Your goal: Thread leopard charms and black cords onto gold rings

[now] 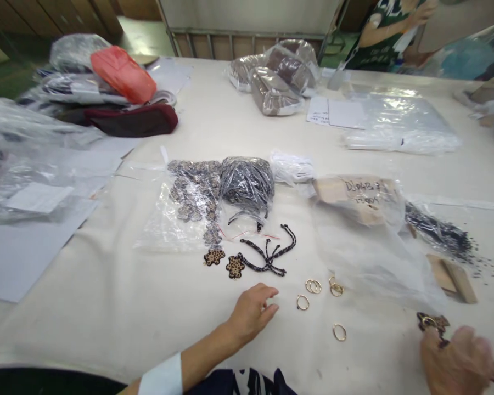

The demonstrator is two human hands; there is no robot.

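Note:
My left hand (253, 314) hovers over the white table with thumb and fingers apart and nothing between them. Just beyond it lie a flower-shaped leopard-print charm (235, 266), a second leopard-print charm (214, 257) and several black-and-white cords (267, 263). Gold rings (302, 302) are scattered to its right, one ring (340, 332) nearer to me. At the far right, my right hand (456, 359) is blurred, its fingertips at a leopard-print piece with a gold ring (433, 322). Its grip is unclear, and dark cord shows beside it.
Behind the cords are a clear bag of leopard-print charms (193, 189) and a bag of dark cords (247, 181). A labelled bag (358, 197) and spilled small black pieces (444, 233) lie right. Wrapped pouches (278, 79) stand farther back; a person (382, 38) is beyond.

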